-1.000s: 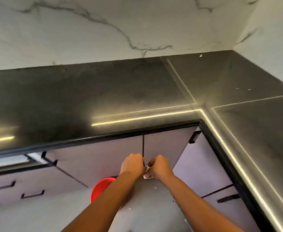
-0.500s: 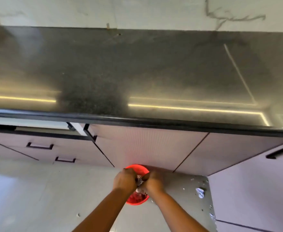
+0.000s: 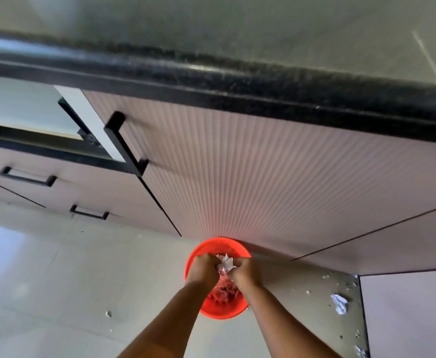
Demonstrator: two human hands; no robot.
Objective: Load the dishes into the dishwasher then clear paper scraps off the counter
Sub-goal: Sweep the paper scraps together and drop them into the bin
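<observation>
A red bin (image 3: 222, 310) stands on the floor against the ribbed cabinet front, with torn paper inside. My left hand (image 3: 203, 268) and my right hand (image 3: 245, 272) are side by side over its mouth, both curled round a wad of crumpled paper scraps (image 3: 226, 263) held between them. More paper scraps (image 3: 338, 303) lie on the floor to the right of the bin, near the cabinet corner. The black counter edge (image 3: 237, 81) runs across the top of the view; its surface is mostly out of sight.
Ribbed cabinet doors (image 3: 237, 177) rise right behind the bin. A partly open drawer or door with a black handle (image 3: 124, 143) juts out at upper left, above further drawers. A side cabinet (image 3: 408, 313) closes the right. Pale floor tiles (image 3: 56, 293) spread to the left.
My view has tilted down and closer to the floor. Both hands have lowered with the paper wad from in front of the cabinet to right over the red bin's mouth.
</observation>
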